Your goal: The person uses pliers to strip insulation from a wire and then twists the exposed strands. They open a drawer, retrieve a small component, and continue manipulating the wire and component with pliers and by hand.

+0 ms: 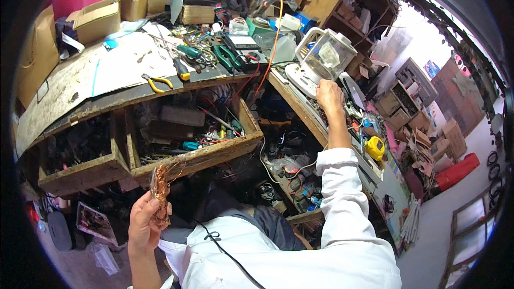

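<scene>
Upright in my left hand (143, 216) is a crumpled bundle of copper wire (162, 195), with loose strands curling out at its top. A flat greyish piece lies along the bundle; its kind is unclear. My left fingers are closed round the lower part. On the right bench, my right hand (330, 96) reaches in beside a clear jug (333, 56) that stands on a white appliance base (301, 79). The right fingers look curled, and whatever they hold is hidden. Small parts and tools crowd the bench around that wrist.
An open wooden drawer (198, 158) full of tools juts out ahead. Above it, the workbench (64, 108) bears yellow-handled pliers (157, 83), a screwdriver (181, 69) and a multimeter (242, 41). A yellow tape measure (375, 148) lies by my right forearm. An orange cable (277, 37) hangs down.
</scene>
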### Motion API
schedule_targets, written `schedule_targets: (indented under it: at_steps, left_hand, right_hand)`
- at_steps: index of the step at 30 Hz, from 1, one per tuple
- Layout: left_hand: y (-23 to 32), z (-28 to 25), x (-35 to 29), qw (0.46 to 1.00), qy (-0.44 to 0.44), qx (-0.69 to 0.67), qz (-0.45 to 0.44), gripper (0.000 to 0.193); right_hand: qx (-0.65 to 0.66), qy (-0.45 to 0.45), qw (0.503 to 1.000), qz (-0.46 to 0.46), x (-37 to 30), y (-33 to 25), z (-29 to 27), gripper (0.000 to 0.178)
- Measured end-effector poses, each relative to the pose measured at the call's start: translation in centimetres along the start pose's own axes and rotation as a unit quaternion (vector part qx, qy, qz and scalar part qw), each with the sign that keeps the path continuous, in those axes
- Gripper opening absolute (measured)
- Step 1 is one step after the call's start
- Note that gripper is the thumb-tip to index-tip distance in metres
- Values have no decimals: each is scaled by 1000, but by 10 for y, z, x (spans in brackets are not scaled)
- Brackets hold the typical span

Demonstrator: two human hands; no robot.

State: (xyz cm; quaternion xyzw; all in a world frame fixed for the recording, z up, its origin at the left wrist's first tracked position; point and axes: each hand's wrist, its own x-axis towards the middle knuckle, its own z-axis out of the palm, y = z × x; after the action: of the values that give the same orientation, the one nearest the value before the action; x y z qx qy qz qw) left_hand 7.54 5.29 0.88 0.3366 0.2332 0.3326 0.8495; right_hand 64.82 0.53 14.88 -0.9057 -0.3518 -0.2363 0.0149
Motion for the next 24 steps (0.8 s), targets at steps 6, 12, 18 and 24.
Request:
schedule_targets:
  at_steps: [6,12,18,24]
  left_hand:
    - [4,-1,14,999,-26,18,-41,30]
    - [-1,-6,20,999,-7,-3,-46,44]
    - [-2,-6,19,998,-13,14,-57,52]
    - [3,-5,11,997,-11,53,-57,46]
  right_hand:
    - [294,15,937,-188,-41,-34,-40,15]
    - [453,-149,707,-522,-132,-170,-98,5]
    - [376,-128,648,-650,-188,-237,-96,11]
    - [342,-72,633,-691,-199,-259,-91,12]
